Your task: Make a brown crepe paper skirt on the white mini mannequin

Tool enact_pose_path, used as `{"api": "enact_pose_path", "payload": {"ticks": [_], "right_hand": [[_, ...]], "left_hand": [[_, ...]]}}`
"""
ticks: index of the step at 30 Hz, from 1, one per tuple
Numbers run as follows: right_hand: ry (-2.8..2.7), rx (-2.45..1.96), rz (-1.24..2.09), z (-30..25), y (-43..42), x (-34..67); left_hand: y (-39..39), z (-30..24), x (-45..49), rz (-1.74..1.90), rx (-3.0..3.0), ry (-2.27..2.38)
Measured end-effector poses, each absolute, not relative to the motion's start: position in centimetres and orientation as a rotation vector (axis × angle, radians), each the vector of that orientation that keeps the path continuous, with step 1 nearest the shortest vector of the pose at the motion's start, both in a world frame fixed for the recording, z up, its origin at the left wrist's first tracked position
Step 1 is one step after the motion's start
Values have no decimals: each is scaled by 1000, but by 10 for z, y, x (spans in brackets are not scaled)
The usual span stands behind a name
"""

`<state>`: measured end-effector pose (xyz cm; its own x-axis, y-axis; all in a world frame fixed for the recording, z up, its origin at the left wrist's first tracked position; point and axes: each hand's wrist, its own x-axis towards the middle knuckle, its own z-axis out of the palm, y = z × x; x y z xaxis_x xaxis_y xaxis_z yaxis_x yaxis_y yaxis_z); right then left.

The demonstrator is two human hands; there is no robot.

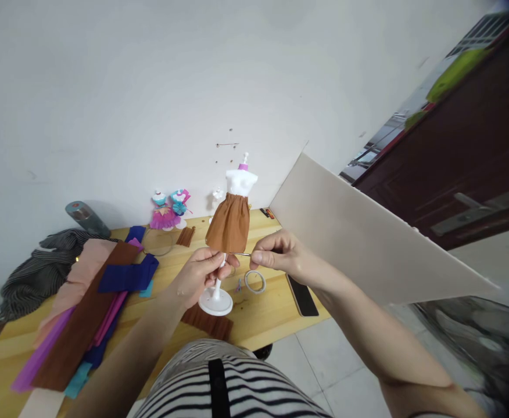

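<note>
A small white dress form (241, 181) wears a brown gathered skirt (229, 223). Its post rises from a round white base (215, 303). My left hand (203, 271) is closed at the skirt's bottom hem, with its fingers around the front of the post. Between the thumb and fingers of my right hand (279, 255) is a slim metal tool (242, 254), its tip pointing left at the hem. The tool's rear part is hidden in the hand, so its exact kind does not show.
A tape roll (255, 282) and a phone (301, 296) lie on the wooden table (254, 321). Folded fabric strips (84, 307) cover the left side. Dressed mini forms (164, 210) and a bottle (88, 218) stand near the wall. A pale board (368, 238) slants along the right.
</note>
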<state>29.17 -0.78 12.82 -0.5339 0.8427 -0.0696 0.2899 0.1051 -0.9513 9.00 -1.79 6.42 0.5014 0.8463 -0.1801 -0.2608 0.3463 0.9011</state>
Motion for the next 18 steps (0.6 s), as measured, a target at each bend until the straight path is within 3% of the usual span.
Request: {"api": "enact_pose_path", "payload": {"ticks": [18], "right_hand": [[-1869, -1183, 1445, 127, -9, 292]], "left_hand": [[-17, 54, 86, 920, 1052, 867]]}}
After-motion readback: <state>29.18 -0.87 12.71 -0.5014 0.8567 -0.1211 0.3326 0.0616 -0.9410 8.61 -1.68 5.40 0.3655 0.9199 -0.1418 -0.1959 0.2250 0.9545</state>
